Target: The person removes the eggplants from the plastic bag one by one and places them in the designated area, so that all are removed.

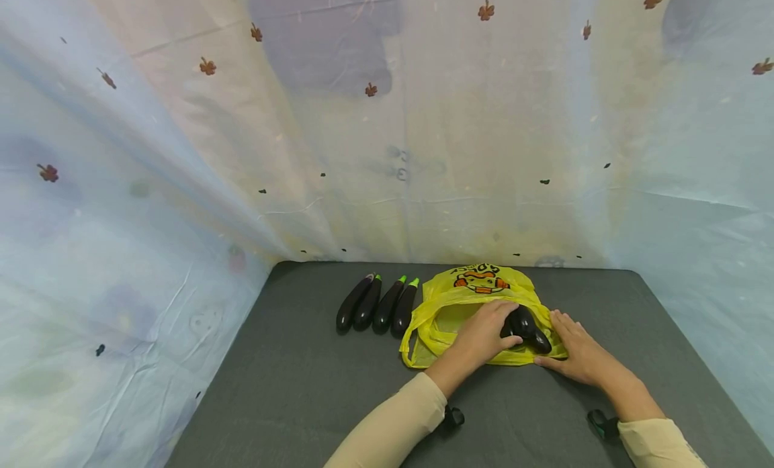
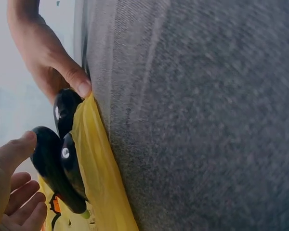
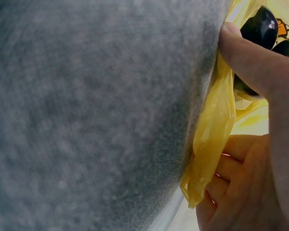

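A yellow plastic bag (image 1: 441, 295) with a printed cartoon lies on the grey table, its mouth facing me. Dark, glossy eggplants (image 1: 523, 321) sit in that mouth; three show in the left wrist view. My left hand (image 1: 480, 332) reaches over them from the left. Its thumb is at the end of one eggplant (image 2: 49, 156), and the other fingers are loosely bent, apart from it. At the bag's right side, my right hand (image 1: 582, 354) rests with extended fingers against the plastic. Its thumb (image 3: 248, 53) touches the near edge of the mouth.
Left of the bag, several eggplants (image 1: 382, 307) lie side by side on the grey table (image 1: 290, 387), most showing green stem ends toward the back. A patterned curtain (image 1: 459, 139) hangs behind the table and along its sides. Dark straps (image 1: 452, 417) show at both wrists.
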